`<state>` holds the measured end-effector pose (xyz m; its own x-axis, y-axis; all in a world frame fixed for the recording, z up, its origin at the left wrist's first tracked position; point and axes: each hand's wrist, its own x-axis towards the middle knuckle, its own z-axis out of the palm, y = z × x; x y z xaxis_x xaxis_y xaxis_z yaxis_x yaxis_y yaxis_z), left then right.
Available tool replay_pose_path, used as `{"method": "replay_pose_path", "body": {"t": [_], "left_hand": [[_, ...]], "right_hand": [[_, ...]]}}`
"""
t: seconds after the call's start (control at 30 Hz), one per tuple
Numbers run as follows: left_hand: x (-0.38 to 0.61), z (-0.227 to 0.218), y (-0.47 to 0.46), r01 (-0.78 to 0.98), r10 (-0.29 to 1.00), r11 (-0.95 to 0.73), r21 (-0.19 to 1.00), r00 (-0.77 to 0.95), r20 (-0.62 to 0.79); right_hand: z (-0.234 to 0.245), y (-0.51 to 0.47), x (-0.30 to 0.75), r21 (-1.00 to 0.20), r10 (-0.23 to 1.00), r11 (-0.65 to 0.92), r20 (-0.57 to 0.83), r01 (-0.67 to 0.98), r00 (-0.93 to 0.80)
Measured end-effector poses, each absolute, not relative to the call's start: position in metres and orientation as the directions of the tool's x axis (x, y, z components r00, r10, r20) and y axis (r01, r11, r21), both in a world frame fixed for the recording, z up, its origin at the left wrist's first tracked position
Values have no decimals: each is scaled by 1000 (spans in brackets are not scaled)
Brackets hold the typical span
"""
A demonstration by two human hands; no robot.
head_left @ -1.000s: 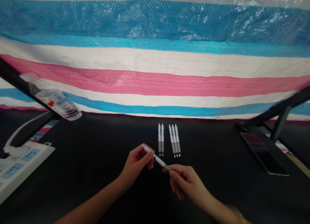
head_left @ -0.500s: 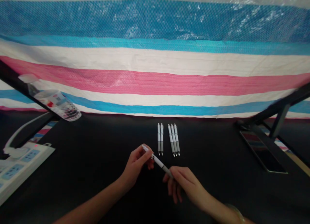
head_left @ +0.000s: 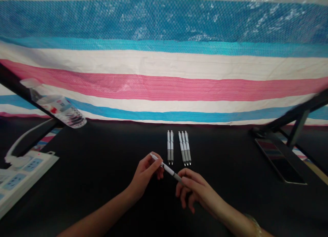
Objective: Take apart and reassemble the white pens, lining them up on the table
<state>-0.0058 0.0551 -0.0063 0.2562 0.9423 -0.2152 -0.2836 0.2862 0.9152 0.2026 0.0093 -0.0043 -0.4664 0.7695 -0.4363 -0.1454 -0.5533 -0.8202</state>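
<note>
A white pen with a grey grip (head_left: 167, 169) is held between both hands above the black table (head_left: 102, 155). My left hand (head_left: 146, 173) pinches its white upper end. My right hand (head_left: 194, 191) grips the grey tip end with thumb and forefinger, the other fingers hanging loose. Just beyond the hands lie several matching pens in a row: a pair (head_left: 170, 146) on the left and three (head_left: 185, 148) on the right, tips toward me.
A plastic water bottle (head_left: 57, 107) lies at the left by a black bar. A white power strip (head_left: 20, 175) sits at the left edge. A phone (head_left: 279, 160) rests on a dark stand at the right. A striped tarp (head_left: 164, 66) hangs behind.
My right hand has loosened from a closed grip to a thumb-and-forefinger hold with the other fingers spread downward. The pen and left hand have barely moved.
</note>
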Motion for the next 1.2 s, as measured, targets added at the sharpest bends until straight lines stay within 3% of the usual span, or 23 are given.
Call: {"method": "replay_pose_path", "body": {"t": [0.83,1.2], "left_hand": [[-7,-2,53,-293,938,319,901,233,-257],[-4,-5,55,-245,954,271,931,193,-227]], "right_hand": [[-1,10,204,-789,740,-594,-457,-160,-493],[-6,10,206,-824,675,-566,-469,7,-569]]}}
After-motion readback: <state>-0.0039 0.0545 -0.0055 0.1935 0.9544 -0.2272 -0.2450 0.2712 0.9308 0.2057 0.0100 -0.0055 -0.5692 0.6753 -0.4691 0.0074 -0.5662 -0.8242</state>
